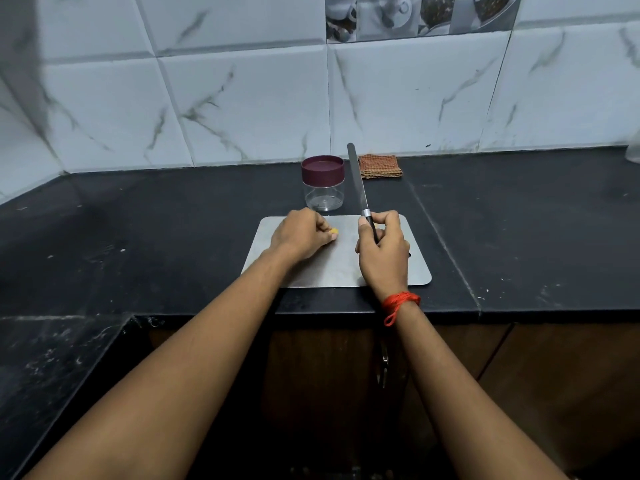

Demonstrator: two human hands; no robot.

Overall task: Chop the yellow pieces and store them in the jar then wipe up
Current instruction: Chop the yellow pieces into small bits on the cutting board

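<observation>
Counter: black stone worktop [138, 237] runs wall to wall under my view, its front edge just below the board and a seam crossing it to the right of the board.
Wall: white marbled tiles [242, 98] rise behind the counter, meeting it in a corner at far left.
Board: a thin steel cutting sheet [332, 265] with rounded corners lies flat near the counter's front edge, its near side almost parallel to that edge.
Left hand: my left hand [299, 233] rests on the board's left half, fingers curled down and pinching a small yellow piece [334, 231] against the steel.
Right hand: my right hand [382, 247] is closed round the dark handle of a knife [356, 178], a red thread [400, 301] tied at the wrist.
Knife: its long blade points up and away, tip level with the wall's base, lifted clear of the board.
More yellow: a sliver shows behind my right fingers; I cannot tell its shape.
Jar: a clear jar [323, 195] with a maroon lid [322, 168] on stands just beyond the board's far edge, looking empty.
Cloth: a folded checked cloth [380, 166] lies against the wall, right of the jar.
Open room: bare counter spreads wide left and right of the board.
</observation>
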